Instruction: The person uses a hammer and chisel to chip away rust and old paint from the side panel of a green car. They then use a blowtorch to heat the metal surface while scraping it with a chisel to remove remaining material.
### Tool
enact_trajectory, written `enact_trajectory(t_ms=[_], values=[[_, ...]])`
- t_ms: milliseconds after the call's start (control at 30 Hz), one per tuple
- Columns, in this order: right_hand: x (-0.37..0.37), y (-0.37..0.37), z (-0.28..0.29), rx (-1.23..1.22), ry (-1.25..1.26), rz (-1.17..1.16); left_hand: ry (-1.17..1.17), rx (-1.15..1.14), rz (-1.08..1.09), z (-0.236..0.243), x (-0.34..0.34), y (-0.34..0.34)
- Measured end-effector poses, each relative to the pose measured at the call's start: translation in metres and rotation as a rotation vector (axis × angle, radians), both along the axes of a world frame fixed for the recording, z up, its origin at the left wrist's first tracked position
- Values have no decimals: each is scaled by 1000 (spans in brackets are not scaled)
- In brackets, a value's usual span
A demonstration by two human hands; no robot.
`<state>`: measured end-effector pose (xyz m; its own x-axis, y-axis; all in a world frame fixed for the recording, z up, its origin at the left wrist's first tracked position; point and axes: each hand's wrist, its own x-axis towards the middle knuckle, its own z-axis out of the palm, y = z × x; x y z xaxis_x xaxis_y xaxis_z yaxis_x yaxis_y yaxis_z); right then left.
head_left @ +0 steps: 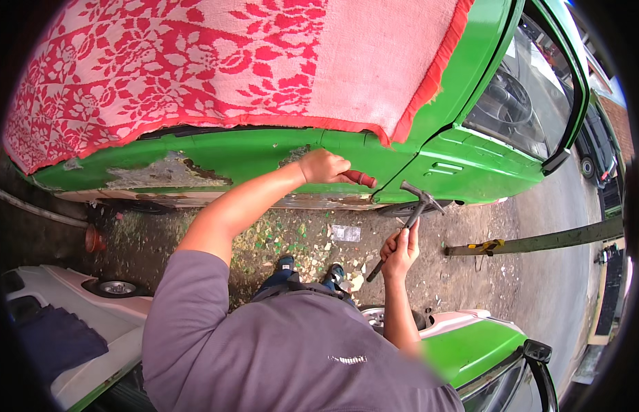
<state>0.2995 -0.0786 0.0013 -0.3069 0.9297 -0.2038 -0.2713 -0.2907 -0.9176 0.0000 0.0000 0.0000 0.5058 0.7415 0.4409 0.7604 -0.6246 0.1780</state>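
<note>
My left hand (323, 167) is closed around a tool with a red handle (361, 179), held against or just in front of the green car's side panel (251, 154). The handle's butt points right; the tool's other end is hidden by the hand, so its kind cannot be told. In my right hand (400, 253) is a hammer (424, 199), gripped along its dark shaft. Its head is up, a little right of the red butt and apart from it. Left of my left hand, the panel shows a bare grey patch (165, 172) with ragged paint edges.
A red-and-pink patterned blanket (216, 62) covers the car's upper part. Paint chips (275, 237) litter the ground by my feet. Another green-and-pink vehicle (463, 350) stands behind me at right, a pale one (79, 295) at left. A post (532, 239) stands at right.
</note>
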Motion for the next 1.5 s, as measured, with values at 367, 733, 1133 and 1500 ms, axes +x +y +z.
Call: enact_trajectory(t_ms=[367,733,1133,1500], values=[[-8,-3,1,-42,139,-38,-21,-20,-18,4,-12,-17],[-2,10,3,-84,92,-73,-28,-67,-123,3,-3,-14],[22,2,-10,-76,92,-138,28,-64,-83,-7,6,6],[11,-4,-23,-60,94,-172,34,-45,-67,-1,5,9]])
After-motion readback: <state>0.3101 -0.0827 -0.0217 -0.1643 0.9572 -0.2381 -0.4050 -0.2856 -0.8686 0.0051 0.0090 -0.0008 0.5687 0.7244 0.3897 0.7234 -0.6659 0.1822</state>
